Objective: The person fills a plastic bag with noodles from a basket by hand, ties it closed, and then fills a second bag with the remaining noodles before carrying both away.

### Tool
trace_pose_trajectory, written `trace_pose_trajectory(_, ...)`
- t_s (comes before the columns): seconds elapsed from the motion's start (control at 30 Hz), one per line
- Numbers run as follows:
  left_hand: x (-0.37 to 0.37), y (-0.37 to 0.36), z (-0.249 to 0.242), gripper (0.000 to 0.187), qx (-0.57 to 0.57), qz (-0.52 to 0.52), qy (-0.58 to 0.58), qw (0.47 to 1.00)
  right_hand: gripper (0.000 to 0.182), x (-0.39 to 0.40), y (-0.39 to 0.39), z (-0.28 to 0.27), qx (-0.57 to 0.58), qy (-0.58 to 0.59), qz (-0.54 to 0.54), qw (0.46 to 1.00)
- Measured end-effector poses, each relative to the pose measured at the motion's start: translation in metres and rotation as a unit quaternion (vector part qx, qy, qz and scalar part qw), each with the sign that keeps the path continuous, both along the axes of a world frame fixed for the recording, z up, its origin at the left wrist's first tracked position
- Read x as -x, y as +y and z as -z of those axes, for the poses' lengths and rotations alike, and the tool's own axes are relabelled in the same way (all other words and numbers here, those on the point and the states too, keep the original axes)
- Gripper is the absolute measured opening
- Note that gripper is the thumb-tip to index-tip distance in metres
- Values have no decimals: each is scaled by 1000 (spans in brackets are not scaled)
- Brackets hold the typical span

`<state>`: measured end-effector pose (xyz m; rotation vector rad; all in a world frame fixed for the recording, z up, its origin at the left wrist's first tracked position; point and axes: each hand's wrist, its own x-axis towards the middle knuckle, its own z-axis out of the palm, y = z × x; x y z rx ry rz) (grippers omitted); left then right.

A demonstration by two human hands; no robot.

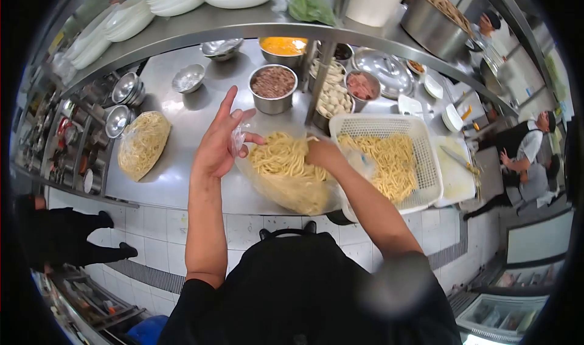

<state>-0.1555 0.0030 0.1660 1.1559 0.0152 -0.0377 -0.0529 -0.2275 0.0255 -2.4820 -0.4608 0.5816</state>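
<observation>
Held left hand mostly open beside bag; reached right hand into noodles, grip impossible to tell. Lay at tabletop's six-o'clock edge, basket toward three. Seemed soft, slippery, fairly heavy; best supported underneath.

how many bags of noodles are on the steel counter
2: a bulging bag at the left of the counter, and an open bag near the middle of its front edge, with the right hand in the noodles.
</observation>
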Motion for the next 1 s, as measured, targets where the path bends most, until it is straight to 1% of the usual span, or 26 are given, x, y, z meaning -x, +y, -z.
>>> trace_pose_trajectory(0.03,-4,-9,4,76,-15,11,-12,1000,27,-2,-5,-24,-72,77,36,994)
trace_pose_trajectory(0.07,-9,-20,4,76,-6,41,-16,999,33,-21,13,8,195,-96,-240,946)
trace_pose_trajectory(0.1,-13,-26,1,75,-19,29,-22,999,36,-2,21,-8,152,-87,-117,978)
trace_pose_trajectory(0.13,-16,-31,0,74,-33,14,-27,999,39,7,31,-30,147,-32,-145,978)
trace_pose_trajectory(0.17,-19,-37,-2,74,-26,40,-31,998,37,20,40,-25,93,-102,-125,983)
trace_pose_trajectory(0.2,-21,-38,-3,73,-9,33,-27,999,34,36,37,-26,28,-213,-95,972)
trace_pose_trajectory(0.23,-22,-38,-4,73,4,22,-20,1000,33,49,34,-36,-38,-321,-69,944)
trace_pose_trajectory(0.27,-24,-39,-4,73,5,33,-21,999,33,49,24,-59,-33,-322,-59,944)
trace_pose_trajectory(0.3,-25,-39,-4,72,-16,26,-21,999,32,50,7,-89,-71,-260,-69,960)
trace_pose_trajectory(0.33,-27,-39,-3,72,-37,18,-22,999,34,50,-14,-106,-109,-199,-79,971)
trace_pose_trajectory(0.4,-26,-40,1,72,-46,12,-24,999,34,50,-68,-116,-199,-163,47,965)
trace_pose_trajectory(0.43,-24,-40,0,74,-34,3,-2,999,32,37,-110,-93,-222,-159,90,958)
trace_pose_trajectory(0.47,-24,-40,-2,75,-20,-5,10,1000,33,27,-159,-75,-161,-226,132,952)
trace_pose_trajectory(0.5,-23,-39,-2,76,-9,-6,4,1000,38,30,-208,-77,-66,-218,162,960)
trace_pose_trajectory(0.53,-19,-36,0,76,3,-8,-3,1000,64,26,-265,-28,52,-213,186,958)
trace_pose_trajectory(0.57,-19,-35,2,77,5,-16,-5,1000,96,23,-312,23,192,-96,208,954)
trace_pose_trajectory(0.6,-17,-35,3,77,4,-23,-2,1000,106,29,-315,17,186,37,184,964)
trace_pose_trajectory(0.63,-27,-43,-2,77,7,-22,-36,999,101,50,-300,26,246,8,231,942)
trace_pose_trajectory(0.7,-18,-43,3,76,-3,-40,-5,999,90,19,-306,82,127,-23,304,944)
trace_pose_trajectory(0.73,-18,-46,4,76,-3,-46,-11,999,90,8,-306,81,125,-29,299,946)
trace_pose_trajectory(0.8,-21,-53,4,75,-3,-60,-6,998,74,-10,-304,70,-33,-117,245,962)
trace_pose_trajectory(0.83,-22,-56,3,75,-5,-66,-12,998,74,-11,-299,66,-37,-122,239,963)
trace_pose_trajectory(0.9,-22,-61,4,75,-8,-87,-2,996,67,1,-285,55,83,-80,222,968)
trace_pose_trajectory(0.93,-22,-61,5,75,-10,-94,-7,996,67,-5,-286,64,79,-85,216,969)
trace_pose_trajectory(1.0,-19,-65,11,75,-27,-115,-6,993,59,-22,-292,74,98,-83,233,964)
